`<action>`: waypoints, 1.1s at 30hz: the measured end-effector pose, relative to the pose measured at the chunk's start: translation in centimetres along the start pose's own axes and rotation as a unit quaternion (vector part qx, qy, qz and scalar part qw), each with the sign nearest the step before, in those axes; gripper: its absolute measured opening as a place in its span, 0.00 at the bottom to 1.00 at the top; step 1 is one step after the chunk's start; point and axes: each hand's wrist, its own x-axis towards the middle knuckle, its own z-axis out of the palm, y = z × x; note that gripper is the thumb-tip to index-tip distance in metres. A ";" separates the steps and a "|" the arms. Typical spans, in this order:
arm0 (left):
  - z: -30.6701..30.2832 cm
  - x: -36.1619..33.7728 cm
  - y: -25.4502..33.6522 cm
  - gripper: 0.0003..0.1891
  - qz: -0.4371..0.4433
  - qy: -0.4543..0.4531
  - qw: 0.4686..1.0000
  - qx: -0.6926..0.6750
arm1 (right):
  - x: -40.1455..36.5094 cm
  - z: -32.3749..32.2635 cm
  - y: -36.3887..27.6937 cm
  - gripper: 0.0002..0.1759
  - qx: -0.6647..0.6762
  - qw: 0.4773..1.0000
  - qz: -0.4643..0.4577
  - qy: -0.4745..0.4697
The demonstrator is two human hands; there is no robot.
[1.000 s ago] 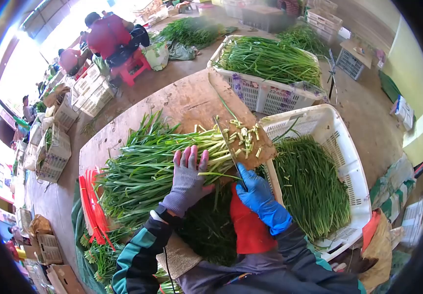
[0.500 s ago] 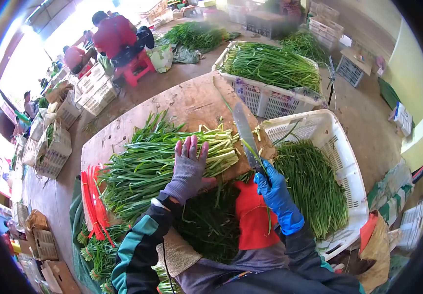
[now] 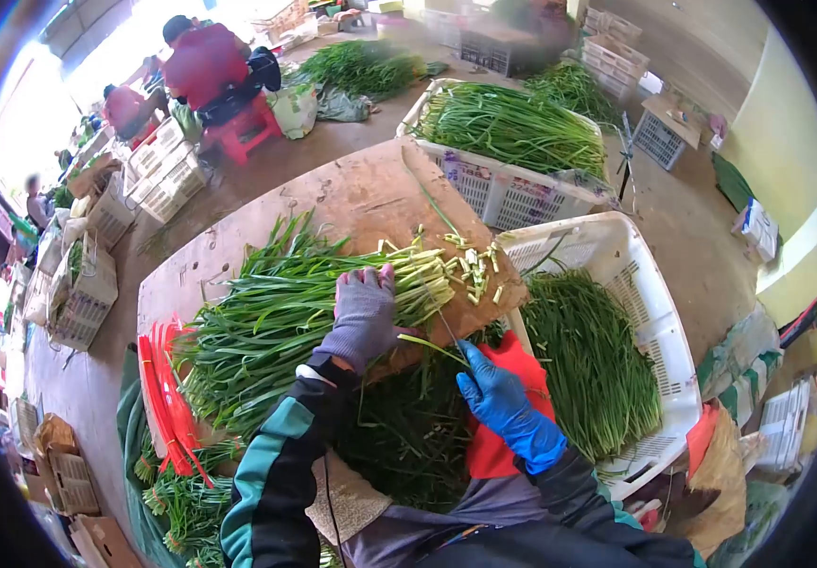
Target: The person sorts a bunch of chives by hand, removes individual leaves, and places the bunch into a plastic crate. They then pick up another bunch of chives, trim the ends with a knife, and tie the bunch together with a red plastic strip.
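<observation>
My left hand (image 3: 365,318), in a grey knitted glove, presses down on a bundle of garlic chives (image 3: 266,312), its fingers curled over the stalks. The pale stem ends point right on the wooden board (image 3: 342,204). In a blue rubber glove, my right hand (image 3: 501,393) is closed around a knife (image 3: 446,325); its handle is hidden in the glove. The blade stands nearly edge-on at the stem ends. A loose stalk (image 3: 424,345) sticks out beside the right hand. Short cut stem pieces (image 3: 473,270) lie right of the blade.
Right of the board, a white crate (image 3: 650,312) holds more greens. Another filled crate (image 3: 512,194) stands beyond it. Red ties (image 3: 167,398) hang at the board's left edge. A person in red (image 3: 205,66) sits on a red stool (image 3: 243,133) at far left.
My right hand has brought the knife left and down across the stem ends. Cut pieces now lie loose on the board. The left hand's fingers have curled in.
</observation>
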 end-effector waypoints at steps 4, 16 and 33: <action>0.1 -0.4 0.2 0.58 0.009 0.044 0.997 0.061 | 0.3 -0.6 -0.5 0.25 -0.024 0.997 0.042 -0.054; 0.2 -0.3 -0.2 0.59 0.006 0.021 1.000 -0.016 | -0.5 -0.2 0.0 0.24 0.041 0.999 0.022 -0.001; 1.2 0.2 -0.1 0.52 0.018 0.009 1.000 -0.015 | 2.9 1.9 1.2 0.20 0.005 0.997 0.031 -0.075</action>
